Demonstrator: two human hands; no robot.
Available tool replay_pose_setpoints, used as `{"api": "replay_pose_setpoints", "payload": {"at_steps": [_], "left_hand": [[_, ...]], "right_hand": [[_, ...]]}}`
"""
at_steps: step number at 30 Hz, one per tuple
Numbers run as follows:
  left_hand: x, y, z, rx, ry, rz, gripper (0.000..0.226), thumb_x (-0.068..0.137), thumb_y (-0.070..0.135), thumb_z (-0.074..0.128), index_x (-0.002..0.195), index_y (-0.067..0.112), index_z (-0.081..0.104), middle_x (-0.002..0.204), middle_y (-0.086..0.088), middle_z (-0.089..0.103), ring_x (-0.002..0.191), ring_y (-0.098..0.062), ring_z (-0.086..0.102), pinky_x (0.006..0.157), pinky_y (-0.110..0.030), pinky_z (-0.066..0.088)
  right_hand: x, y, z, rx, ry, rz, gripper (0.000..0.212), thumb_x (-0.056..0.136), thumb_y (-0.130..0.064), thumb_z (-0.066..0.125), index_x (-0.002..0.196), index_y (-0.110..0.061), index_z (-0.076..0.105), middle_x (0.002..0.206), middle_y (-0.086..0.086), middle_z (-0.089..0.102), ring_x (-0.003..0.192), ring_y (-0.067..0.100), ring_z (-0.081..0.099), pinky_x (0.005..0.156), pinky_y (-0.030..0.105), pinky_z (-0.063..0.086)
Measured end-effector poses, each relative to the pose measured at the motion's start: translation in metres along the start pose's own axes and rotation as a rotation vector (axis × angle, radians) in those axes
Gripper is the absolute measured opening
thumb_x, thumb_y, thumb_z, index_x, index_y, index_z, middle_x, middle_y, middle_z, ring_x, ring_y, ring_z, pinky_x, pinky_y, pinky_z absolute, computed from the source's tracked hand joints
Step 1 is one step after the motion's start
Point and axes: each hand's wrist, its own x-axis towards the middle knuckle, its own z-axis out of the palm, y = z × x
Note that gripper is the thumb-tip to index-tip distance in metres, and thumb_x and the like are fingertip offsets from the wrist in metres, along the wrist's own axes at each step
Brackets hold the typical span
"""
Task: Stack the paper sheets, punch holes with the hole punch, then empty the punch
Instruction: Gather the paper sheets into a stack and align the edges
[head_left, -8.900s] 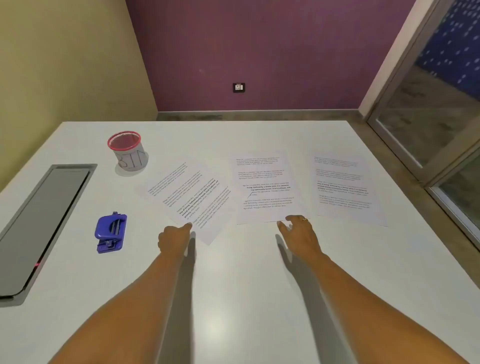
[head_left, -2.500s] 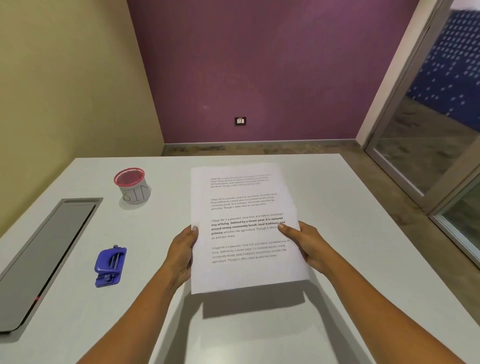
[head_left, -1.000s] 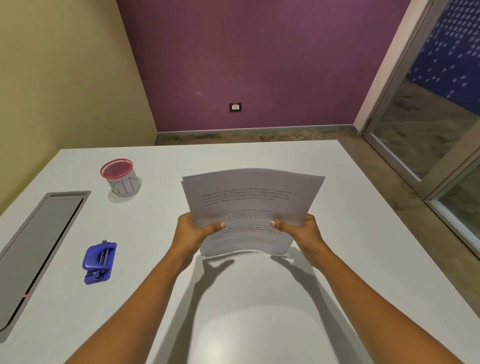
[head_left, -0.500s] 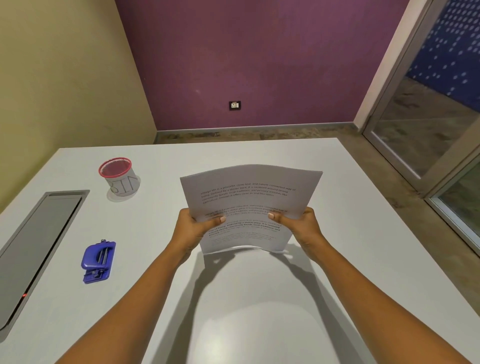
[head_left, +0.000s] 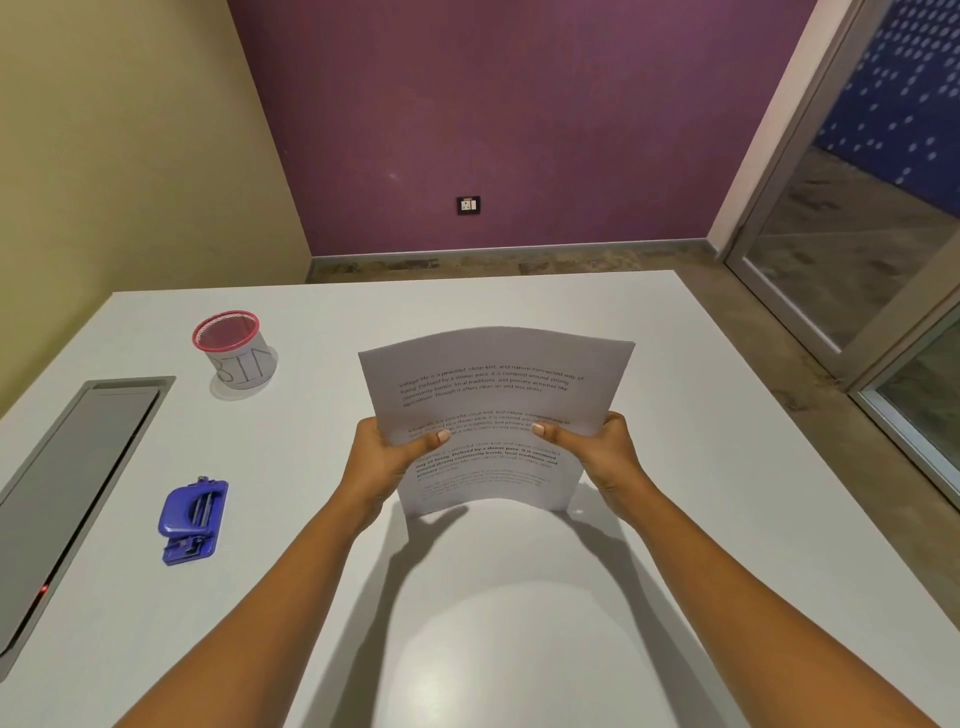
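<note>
Purple back wall, yellowish side wall, and a big white tabletop filling the shot. Both hands are closed on a stack of white printed paper sheets, stood upright around the middle of the tabletop with its bottom edge down on the surface: left hand pinching the left edge, right hand the right, thumbs on the front. Over by the left edge sits a blue plastic hole punch, untouched. Toward the far left corner there's a red-rimmed mesh cup labelled BIN.
</note>
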Motion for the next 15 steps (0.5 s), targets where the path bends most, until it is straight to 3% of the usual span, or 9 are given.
{"api": "replay_pose_setpoints", "payload": {"at_steps": [6, 15], "left_hand": [[-0.002, -0.005, 0.001, -0.017, 0.009, -0.008, 0.021, 0.071, 0.012, 0.075, 0.084, 0.029, 0.07, 0.084, 0.014, 0.075, 0.079, -0.003, 0.07, 0.069, -0.019, 0.051], [-0.003, -0.013, 0.003, -0.008, 0.004, -0.032, 0.023, 0.075, 0.009, 0.073, 0.087, 0.029, 0.069, 0.083, 0.016, 0.075, 0.082, -0.003, 0.069, 0.075, -0.024, 0.05]], "right_hand": [[0.001, 0.002, 0.002, 0.008, 0.015, 0.009, 0.022, 0.067, -0.013, 0.081, 0.078, -0.027, 0.067, 0.08, -0.015, 0.071, 0.071, 0.0, 0.067, 0.064, 0.017, 0.049], [0.002, 0.011, 0.001, 0.005, -0.006, 0.03, 0.025, 0.067, -0.01, 0.08, 0.08, -0.026, 0.066, 0.084, -0.011, 0.07, 0.078, 0.005, 0.065, 0.065, 0.016, 0.048]]}}
